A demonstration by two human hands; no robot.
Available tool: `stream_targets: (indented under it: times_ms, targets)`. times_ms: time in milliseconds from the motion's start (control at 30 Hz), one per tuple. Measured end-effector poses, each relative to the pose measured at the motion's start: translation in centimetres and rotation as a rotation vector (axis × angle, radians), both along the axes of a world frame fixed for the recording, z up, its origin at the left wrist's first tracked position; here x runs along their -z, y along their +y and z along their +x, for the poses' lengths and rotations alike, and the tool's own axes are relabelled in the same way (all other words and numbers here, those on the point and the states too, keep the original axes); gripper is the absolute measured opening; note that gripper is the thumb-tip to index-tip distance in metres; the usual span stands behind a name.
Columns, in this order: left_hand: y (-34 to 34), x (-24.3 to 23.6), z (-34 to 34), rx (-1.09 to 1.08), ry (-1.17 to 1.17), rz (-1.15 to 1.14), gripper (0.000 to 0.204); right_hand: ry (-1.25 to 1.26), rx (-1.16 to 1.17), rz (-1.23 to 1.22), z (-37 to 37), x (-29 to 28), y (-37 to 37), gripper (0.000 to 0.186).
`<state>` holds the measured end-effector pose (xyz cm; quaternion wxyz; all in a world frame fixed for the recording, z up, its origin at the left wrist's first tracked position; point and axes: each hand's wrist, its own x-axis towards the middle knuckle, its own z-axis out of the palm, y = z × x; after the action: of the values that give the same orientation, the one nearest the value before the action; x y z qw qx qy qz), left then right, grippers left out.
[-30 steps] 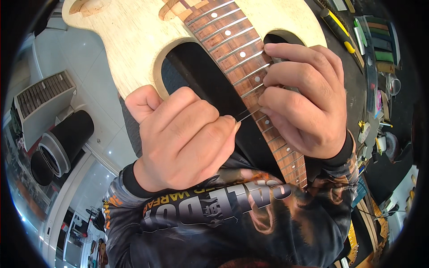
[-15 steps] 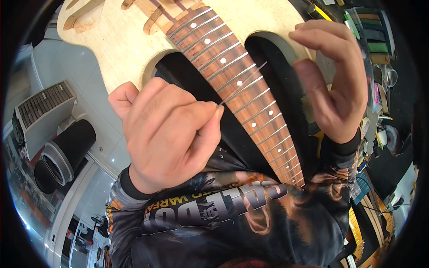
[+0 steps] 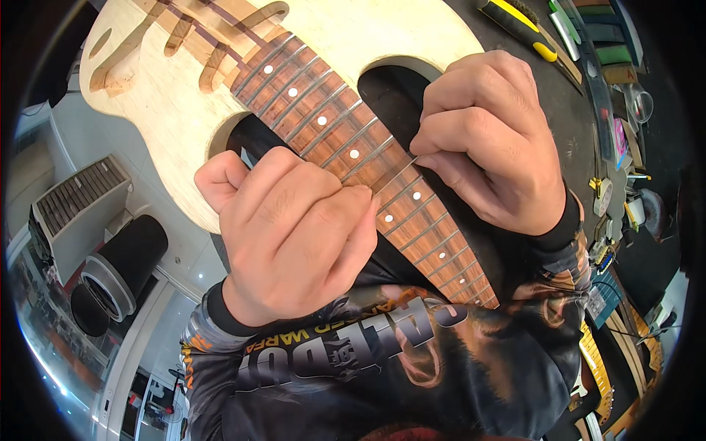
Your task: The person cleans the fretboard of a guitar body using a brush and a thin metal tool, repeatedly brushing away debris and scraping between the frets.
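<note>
An unfinished pale wood guitar body (image 3: pixel 331 29) lies across my lap, with a dark reddish-brown fretboard (image 3: pixel 397 209) bearing metal frets and white dot inlays. Over that fretboard, my left hand (image 3: pixel 290 228) is closed, thumb and forefinger pinching one end of a thin, straight wire (image 3: pixel 398 173). At the other end, my right hand (image 3: pixel 493 140) also pinches it, fingers curled. The wire slants across the board, roughly along the frets; I cannot tell whether it touches the wood.
Beyond the body's right side lie a yellow-and-black tool (image 3: pixel 518 29) and a clear round cup (image 3: pixel 640 106) on a dark bench. Another guitar neck (image 3: pixel 597 375) sits at lower right. A black cylinder (image 3: pixel 125 268) and a grey slatted box (image 3: pixel 81 202) stand left.
My right hand has come down and left, closing from an open pose onto the wire's far end. My left hand has shifted slightly right and down. The guitar appears lower and further left.
</note>
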<state>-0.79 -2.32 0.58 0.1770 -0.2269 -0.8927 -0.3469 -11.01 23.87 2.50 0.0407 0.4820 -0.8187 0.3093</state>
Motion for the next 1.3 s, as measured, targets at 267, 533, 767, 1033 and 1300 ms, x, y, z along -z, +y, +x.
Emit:
stream_targets:
  times_ms: [267,533,767,1033,1300]
  targets:
    - [-0.1,0.8,-0.8,-0.033,0.058,0.012,0.037,0.094,0.058,0.017,-0.4,0.1,-1.2,0.032]
    - [-0.1,0.2,-0.8,0.027,-0.006,0.01,0.038,0.095,0.104,0.023,0.7,0.2,-0.6,0.033]
    - [-0.1,0.7,-1.1,-0.037,0.087,-0.034,0.037,0.084,0.107,0.004,-0.1,0.4,-0.9,0.031]
    - [-0.7,0.0,-0.5,0.024,0.032,-0.086,0.038,0.086,0.114,0.027,1.2,0.4,-0.6,0.029]
    - [-0.6,1.1,-1.2,-0.019,0.105,-0.04,0.037,0.111,0.106,0.011,-0.2,0.6,-0.8,0.029]
